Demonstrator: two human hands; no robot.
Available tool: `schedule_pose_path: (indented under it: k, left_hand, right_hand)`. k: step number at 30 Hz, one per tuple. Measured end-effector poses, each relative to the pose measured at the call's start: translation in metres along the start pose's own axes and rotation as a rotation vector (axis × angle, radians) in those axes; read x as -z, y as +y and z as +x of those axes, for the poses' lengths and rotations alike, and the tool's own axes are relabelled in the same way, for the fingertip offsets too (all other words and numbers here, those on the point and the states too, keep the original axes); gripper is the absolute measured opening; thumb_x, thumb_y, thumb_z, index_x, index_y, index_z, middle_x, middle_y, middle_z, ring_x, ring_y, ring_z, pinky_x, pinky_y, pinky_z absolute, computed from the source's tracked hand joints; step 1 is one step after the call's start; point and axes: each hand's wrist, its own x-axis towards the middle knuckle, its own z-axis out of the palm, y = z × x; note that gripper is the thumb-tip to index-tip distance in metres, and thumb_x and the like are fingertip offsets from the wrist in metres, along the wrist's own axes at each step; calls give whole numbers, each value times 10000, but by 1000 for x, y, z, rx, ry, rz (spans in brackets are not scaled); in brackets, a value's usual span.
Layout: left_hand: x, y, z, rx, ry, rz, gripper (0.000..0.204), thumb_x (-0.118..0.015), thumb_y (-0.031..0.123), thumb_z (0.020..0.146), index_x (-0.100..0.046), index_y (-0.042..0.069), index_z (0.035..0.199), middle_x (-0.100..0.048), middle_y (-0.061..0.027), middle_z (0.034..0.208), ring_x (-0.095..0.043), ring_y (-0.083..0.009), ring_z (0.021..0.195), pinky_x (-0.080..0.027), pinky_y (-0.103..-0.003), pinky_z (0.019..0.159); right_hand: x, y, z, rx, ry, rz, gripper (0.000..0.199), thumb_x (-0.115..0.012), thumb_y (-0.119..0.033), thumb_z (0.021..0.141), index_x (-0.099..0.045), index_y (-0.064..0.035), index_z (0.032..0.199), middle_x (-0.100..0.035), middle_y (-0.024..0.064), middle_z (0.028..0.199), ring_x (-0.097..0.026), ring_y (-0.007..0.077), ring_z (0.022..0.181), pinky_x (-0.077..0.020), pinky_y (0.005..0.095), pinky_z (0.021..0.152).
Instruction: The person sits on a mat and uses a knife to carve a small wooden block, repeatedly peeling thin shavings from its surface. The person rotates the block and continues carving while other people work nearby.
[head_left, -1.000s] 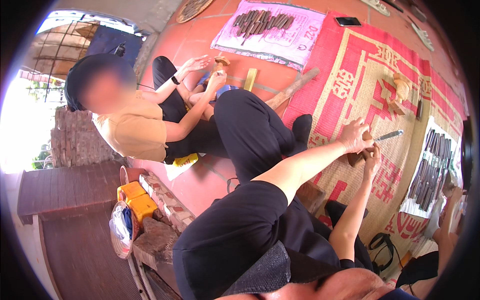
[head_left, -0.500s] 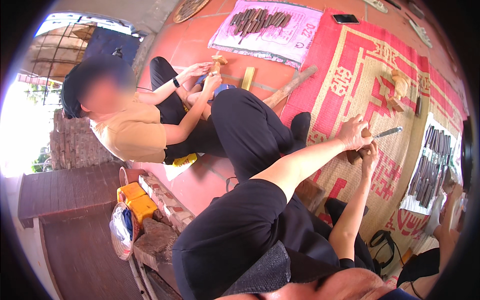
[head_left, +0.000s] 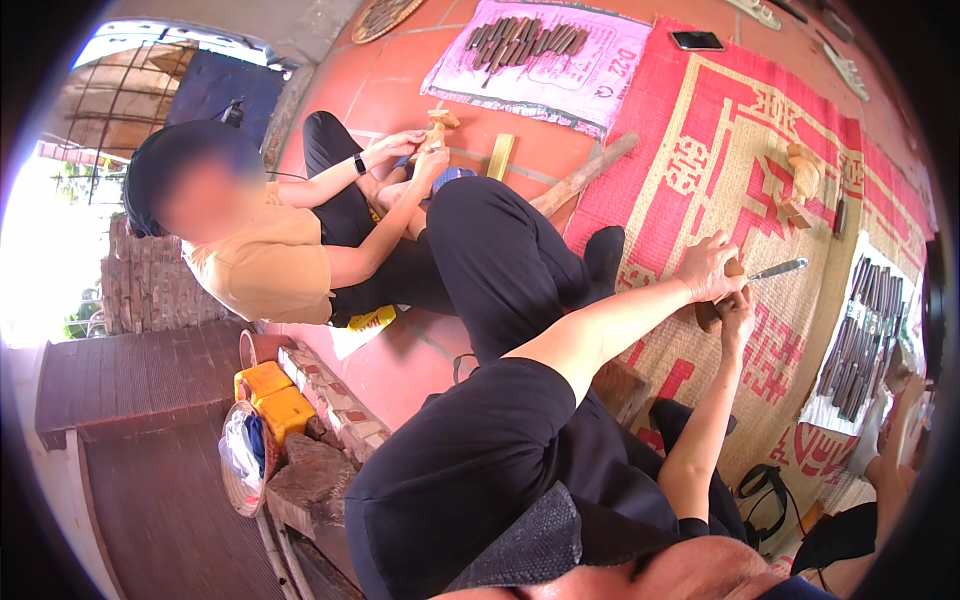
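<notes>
My left hand (head_left: 705,265) is closed over the wooden handle of a chisel (head_left: 778,268), whose metal blade sticks out to the right. Just below it, my right hand (head_left: 738,308) grips a small dark wooden block (head_left: 708,316) against the red and tan woven mat (head_left: 720,110). The two hands touch each other over the block. Both my arms reach out across my black-clad legs.
A person in a tan shirt (head_left: 265,265) sits at the left, both hands on a small wooden carving (head_left: 437,124). Several chisels lie on a pink cloth (head_left: 600,75) and a white cloth (head_left: 822,415). A pale carved figure (head_left: 800,170), a phone (head_left: 697,40) and a wooden stick (head_left: 585,175) lie around. Another person's hand (head_left: 897,372) shows at the right edge.
My hands stay on the chisel and block. The person in the tan shirt has shifted their hands only slightly.
</notes>
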Motion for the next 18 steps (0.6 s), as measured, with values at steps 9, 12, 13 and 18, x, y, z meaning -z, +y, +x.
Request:
schedule_pose_path:
  k: [9,12,13,18]
  left_hand:
    - [-8,7,-4,-103,-37,0,426,-695,432,690,-589,77,900,-519,-90,1003,-584,-254,903,-508,-395,747]
    - [-3,12,-4,-79,-51,-5,415,-686,427,700,-586,72,891,-523,-99,994,-582,-262,895,-506,-393,742]
    - [-3,14,-4,-51,-61,-15,410,-683,423,704,-584,69,886,-524,-103,988,-582,-265,892,-505,-393,740]
    - [0,5,3,-106,26,-29,354,-708,375,717,-584,72,852,-545,-105,938,-592,-293,883,-504,-403,740]
  right_hand:
    - [5,-7,1,-182,115,31,254,-689,-82,747,-667,-33,995,-649,83,999,-602,204,838,-477,332,769]
    - [2,18,3,-200,224,110,240,-666,-33,756,-670,-50,995,-660,76,970,-607,173,741,-501,307,707]
    - [3,25,1,-172,252,116,258,-661,-13,753,-673,-69,1004,-659,68,980,-600,165,727,-508,303,700]
    - [-3,-26,-9,37,114,96,287,-600,-40,757,-670,-88,1031,-636,56,1082,-604,262,1018,-472,347,870]
